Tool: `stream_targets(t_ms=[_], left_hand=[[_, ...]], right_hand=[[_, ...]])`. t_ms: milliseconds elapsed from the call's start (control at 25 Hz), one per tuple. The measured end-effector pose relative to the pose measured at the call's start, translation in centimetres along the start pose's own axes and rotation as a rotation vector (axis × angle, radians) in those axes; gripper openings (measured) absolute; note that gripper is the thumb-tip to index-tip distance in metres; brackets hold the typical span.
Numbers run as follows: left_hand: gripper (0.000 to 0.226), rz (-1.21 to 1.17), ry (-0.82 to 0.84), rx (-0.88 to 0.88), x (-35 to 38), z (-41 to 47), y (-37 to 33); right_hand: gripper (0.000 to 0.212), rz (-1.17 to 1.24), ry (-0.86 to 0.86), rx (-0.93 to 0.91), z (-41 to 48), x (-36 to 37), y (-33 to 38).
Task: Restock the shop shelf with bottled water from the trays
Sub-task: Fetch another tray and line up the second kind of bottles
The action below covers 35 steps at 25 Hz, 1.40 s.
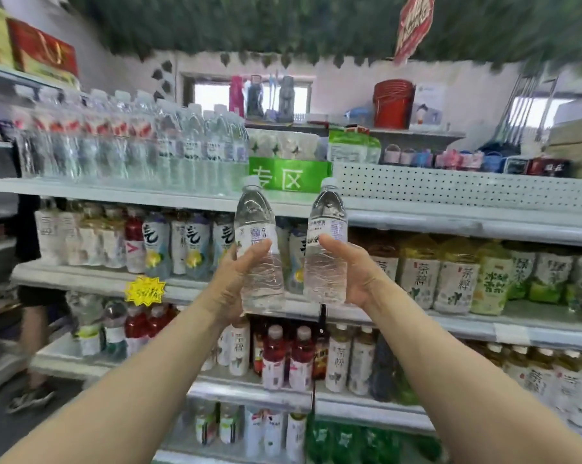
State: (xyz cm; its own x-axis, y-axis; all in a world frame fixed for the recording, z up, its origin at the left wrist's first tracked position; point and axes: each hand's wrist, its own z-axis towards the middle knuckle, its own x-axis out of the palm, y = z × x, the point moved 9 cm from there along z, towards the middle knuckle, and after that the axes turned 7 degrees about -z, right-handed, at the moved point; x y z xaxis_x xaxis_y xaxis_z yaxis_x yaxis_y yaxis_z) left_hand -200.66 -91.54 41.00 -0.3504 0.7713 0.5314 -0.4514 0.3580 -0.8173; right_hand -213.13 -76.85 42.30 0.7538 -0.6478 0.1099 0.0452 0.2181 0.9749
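Both arms were stretched out toward the shelving. The left hand (236, 283) gripped a clear water bottle (256, 229) round its lower half, thumb laid across the front just under the label, fingers curled behind. The right hand (356, 276) held a second water bottle (328, 229) the same way. The two stood upright, side by side, with a narrow gap between them. Their white caps came level with the front edge of the top shelf (115, 190), just above the hands. Up and to the left of the hands a row of bottled water (169, 145) stood on that shelf, ending beside a green sign (289, 177) directly above the held pair. To the right of the right hand stood tea bottles (450, 269); below the wrists, red drinks (287, 356). A yellow starburst tag (145, 289) hung left of the left hand
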Motion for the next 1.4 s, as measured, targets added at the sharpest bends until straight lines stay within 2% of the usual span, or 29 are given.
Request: stream_targets(t_ms=[40, 80, 120, 160, 240, 280, 320, 400, 480, 560, 640, 680, 760, 800, 880, 920, 1000, 1120, 1240, 1400], left_hand=[[0.113, 0.008, 0.008, 0.033, -0.3, 1.1, -1.3], [0.115, 0.013, 0.016, 0.064, -0.9, 2.1, -2.6], [0.109, 0.013, 0.034, 0.087, -1.2, 2.9, -3.9], [0.096, 0.009, 0.054, 0.089, -1.7, 3.9, -4.9], [0.08, -0.002, 0.077, 0.089, -2.8, 5.8, -7.0], [0.089, -0.014, 0.086, 0.092, -3.3, 6.6, -7.9], [0.103, -0.028, 0.087, 0.094, -4.2, 7.8, -8.6], [0.113, -0.044, 0.098, 0.096, -5.4, 9.4, -9.9], [0.095, -0.029, 0.132, 0.079, -6.4, 10.8, -11.0], [0.066, 0.029, 0.142, 0.07, -7.0, 11.9, -11.9], [0.052, 0.118, 0.136, 0.075, -7.8, 12.8, -12.6], [0.059, 0.16, 0.151, 0.082, -7.9, 13.2, -13.1], [0.092, 0.281, 0.199, 0.083, -8.1, 13.5, -13.8], [0.092, 0.318, 0.209, 0.099, -8.2, 13.5, -14.3], [0.064, 0.305, 0.244, 0.118, -8.3, 14.1, -15.0], [0.065, 0.295, 0.247, 0.13, -8.4, 14.6, -15.3], [0.084, 0.306, 0.214, 0.165, -8.8, 15.4, -16.0], [0.094, 0.284, 0.188, 0.21, -9.3, 17.4, -16.8], [0.124, 0.206, 0.158, 0.277, -9.3, 19.9, -17.4], [0.121, 0.098, 0.15, 0.333, -9.6, 22.6, -17.5]], right_hand=[[0.072, 0.004, -0.011, -0.023, 1.0, 0.7, 1.1], [0.053, 0.029, -0.011, -0.037, 2.2, 1.6, 2.0], [0.035, 0.06, 0.013, -0.042, 3.2, 2.8, 2.9], [0.025, 0.099, 0.033, -0.051, 4.4, 3.9, 3.7], [0.025, 0.167, 0.057, -0.07, 7.1, 6.2, 5.0], [0.025, 0.163, 0.055, -0.084, 8.4, 7.2, 5.6], [0.028, 0.134, 0.041, -0.096, 9.6, 8.1, 6.1], [0.061, 0.066, 0.0, -0.124, 11.7, 9.1, 6.7], [0.092, -0.007, -0.017, -0.162, 13.8, 10.2, 7.2], [0.102, -0.052, -0.06, -0.236, 15.6, 10.7, 8.1], [0.11, -0.091, -0.134, -0.289, 17.0, 11.2, 8.9], [0.107, -0.109, -0.187, -0.311, 17.7, 11.3, 9.3], [0.086, -0.125, -0.245, -0.351, 18.7, 12.1, 10.1], [0.082, -0.121, -0.245, -0.368, 19.1, 12.6, 10.4], [0.089, -0.093, -0.238, -0.408, 20.1, 12.9, 10.9], [0.091, -0.069, -0.228, -0.429, 20.6, 12.8, 11.2], [0.082, -0.055, -0.216, -0.448, 21.4, 12.4, 11.7], [0.049, -0.068, -0.207, -0.433, 22.4, 11.3, 12.9], [0.054, -0.09, -0.202, -0.421, 24.5, 9.3, 13.6], [0.043, -0.231, -0.291, -0.38, 27.5, 6.4, 13.6]])
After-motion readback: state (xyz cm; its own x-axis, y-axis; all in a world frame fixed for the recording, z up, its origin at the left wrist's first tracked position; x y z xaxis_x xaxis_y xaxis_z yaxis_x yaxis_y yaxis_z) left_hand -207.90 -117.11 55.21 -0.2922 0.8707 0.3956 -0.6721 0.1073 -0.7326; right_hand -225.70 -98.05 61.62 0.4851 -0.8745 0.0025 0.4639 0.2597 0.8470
